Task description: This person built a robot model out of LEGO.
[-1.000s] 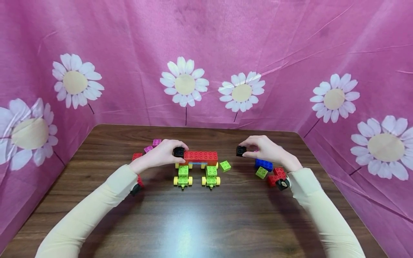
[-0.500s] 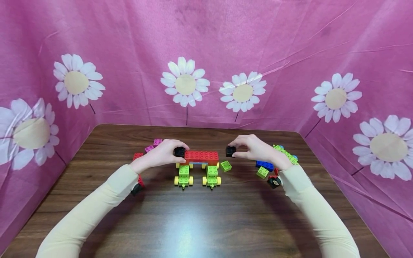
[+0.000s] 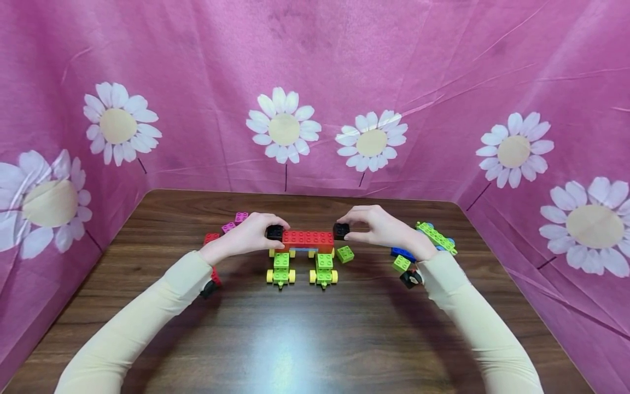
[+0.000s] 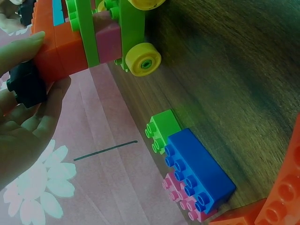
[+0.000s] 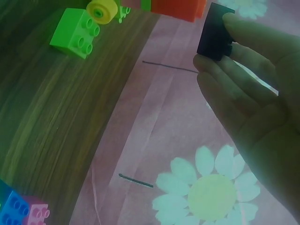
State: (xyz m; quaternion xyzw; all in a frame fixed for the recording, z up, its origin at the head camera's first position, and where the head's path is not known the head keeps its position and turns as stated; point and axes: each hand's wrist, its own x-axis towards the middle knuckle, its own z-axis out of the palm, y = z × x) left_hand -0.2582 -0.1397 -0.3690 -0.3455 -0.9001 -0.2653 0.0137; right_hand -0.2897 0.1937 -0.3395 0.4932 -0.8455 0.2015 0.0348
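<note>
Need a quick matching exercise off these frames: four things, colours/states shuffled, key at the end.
Things
1. Left hand
2. Right hand
3. Wheels below the red bricks
4. Cloth

Matches
A. Yellow
B. Holds a black brick near the red bricks' right end
C. Pink, floral
D. Holds a second black brick at the red bricks' left end

Pairs: 1-D, 2-B, 3-A, 4-C

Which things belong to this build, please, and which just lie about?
Job, likely: black brick in left hand; second black brick in right hand; central red bricks; wheeled green bases.

Lying about, seemingly: blue bricks; pink bricks; loose green bricks; loose red bricks; separate wheeled base.
</note>
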